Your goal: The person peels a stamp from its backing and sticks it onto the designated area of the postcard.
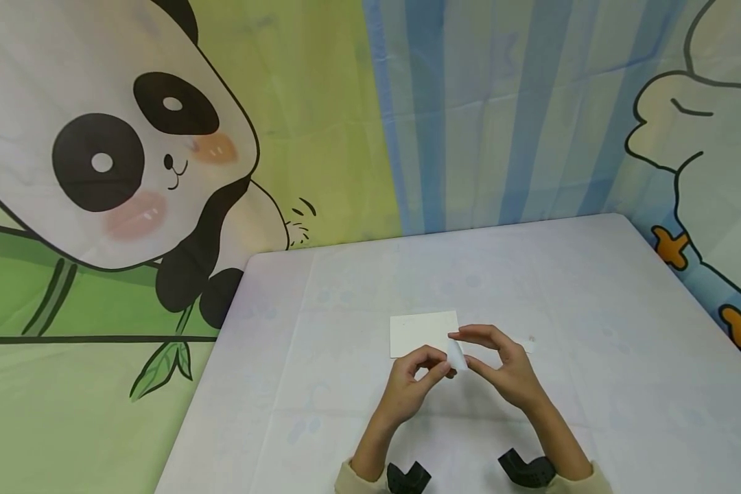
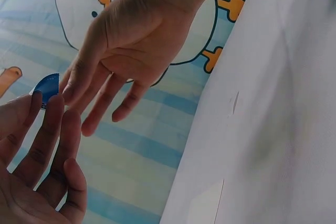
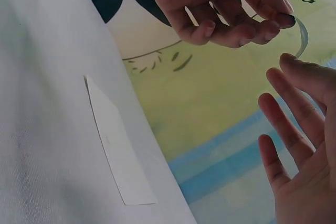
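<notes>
A small thin piece [image 1: 456, 355], pale in the head view, stands bent between both hands' fingertips. From the left wrist view the piece [image 2: 48, 86] looks dark blue with a jagged edge; its kind cannot be told. My left hand [image 1: 409, 384] pinches its lower edge between thumb and finger. Curved around the other side, my right hand [image 1: 506, 367] has its index fingertip at the top of the piece and its thumb at the right edge. From the right wrist view the piece [image 3: 303, 38] appears as a pale, curved strip. A white rectangular card [image 1: 421, 332] lies flat just behind the hands.
A white cloth covers the table [image 1: 321, 343]. Right of the card lies a small pale scrap [image 1: 527, 345], too faint to identify. Black wrist devices [image 1: 527, 470] sit near both sleeves. Printed curtains with a panda [image 1: 114, 165] hang beyond the table's edges.
</notes>
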The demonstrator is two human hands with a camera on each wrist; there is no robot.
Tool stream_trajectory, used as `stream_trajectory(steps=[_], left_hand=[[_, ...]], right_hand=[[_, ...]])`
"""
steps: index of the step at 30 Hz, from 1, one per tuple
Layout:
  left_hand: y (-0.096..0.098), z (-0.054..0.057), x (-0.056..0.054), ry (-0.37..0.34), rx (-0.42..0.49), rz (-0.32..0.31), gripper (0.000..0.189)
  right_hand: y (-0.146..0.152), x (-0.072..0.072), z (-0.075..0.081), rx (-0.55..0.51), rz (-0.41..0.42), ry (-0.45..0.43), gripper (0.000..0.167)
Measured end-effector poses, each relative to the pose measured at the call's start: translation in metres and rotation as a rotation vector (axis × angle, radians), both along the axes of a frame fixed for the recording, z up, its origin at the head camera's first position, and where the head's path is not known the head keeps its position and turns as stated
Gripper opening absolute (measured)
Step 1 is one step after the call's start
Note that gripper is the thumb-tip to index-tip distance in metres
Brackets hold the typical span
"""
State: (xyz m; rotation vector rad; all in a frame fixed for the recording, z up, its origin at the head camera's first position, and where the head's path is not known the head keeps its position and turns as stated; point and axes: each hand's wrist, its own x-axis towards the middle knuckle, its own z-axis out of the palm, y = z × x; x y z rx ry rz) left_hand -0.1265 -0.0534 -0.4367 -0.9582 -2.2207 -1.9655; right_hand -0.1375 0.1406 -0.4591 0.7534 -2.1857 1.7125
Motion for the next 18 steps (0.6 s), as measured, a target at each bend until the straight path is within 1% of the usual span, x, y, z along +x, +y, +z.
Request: stream_trajectory(steps=[4, 5, 9, 13, 18], left_hand=[[-0.001, 0.0, 0.0, -0.052, -0.007, 0.003, 0.008], [-0.001, 0.0, 0.0, -0.054, -0.008, 0.003, 0.008], [-0.001, -0.001, 0.0, -0.065, -0.01, 0.006, 0.009], [-0.001, -0.001, 0.001, -0.088, -0.018, 0.011, 0.01], [-0.001, -0.002, 0.001, -0.08, -0.003, 0.014, 0.009]], right_hand=[[0.002, -0.004, -0.012, -0.036, 0.001, 0.016, 0.045], [0.002, -0.003, -0.013, -0.049, 0.001, 0.019, 0.043], [0.003, -0.003, -0.014, -0.103, 0.018, 0.056, 0.04], [0.003, -0.003, -0.014, -0.125, 0.028, 0.091, 0.04], [0.003, -0.003, -0.013, -0.133, 0.027, 0.095, 0.038]])
